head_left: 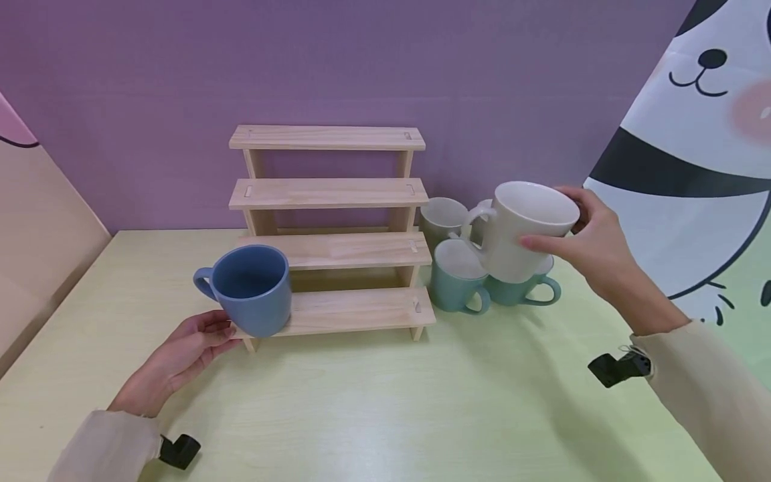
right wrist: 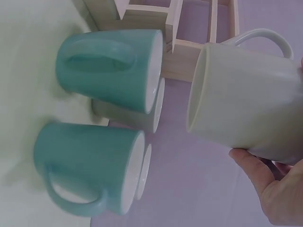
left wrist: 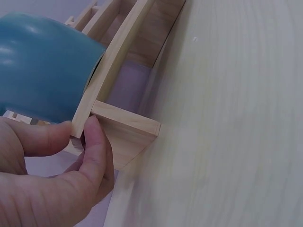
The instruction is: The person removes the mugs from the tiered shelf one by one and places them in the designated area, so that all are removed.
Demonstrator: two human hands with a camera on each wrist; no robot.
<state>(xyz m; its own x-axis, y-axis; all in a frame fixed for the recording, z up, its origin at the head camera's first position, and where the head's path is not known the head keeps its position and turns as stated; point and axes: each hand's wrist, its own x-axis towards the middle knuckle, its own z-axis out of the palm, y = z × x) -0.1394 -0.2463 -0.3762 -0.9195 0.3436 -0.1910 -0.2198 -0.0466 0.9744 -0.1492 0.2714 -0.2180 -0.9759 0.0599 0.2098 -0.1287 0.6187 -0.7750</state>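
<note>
My left hand (head_left: 187, 358) pinches the left end of the bottom board of a wooden stepped rack (head_left: 355, 311) between thumb and fingers. On that end of the board stands a blue mug (head_left: 253, 304), handle to the left; the left wrist view shows its base resting on the wood just above my thumb. To the right of the rack, my right hand (head_left: 596, 244) grips a white mug (head_left: 508, 251) around its side, thumb in front. This mug is upright and raised, handle toward the rack, and overlaps the mugs standing behind it in the head view.
Two teal mugs, a left one (head_left: 452, 288) and a right one (head_left: 512, 292), stand on the table (head_left: 373, 408) beside the rack. A greyish mug (head_left: 436, 231) is behind them, with another mostly hidden. A purple backdrop (head_left: 337, 60) rises behind; a panda print (head_left: 680, 221) hangs at right.
</note>
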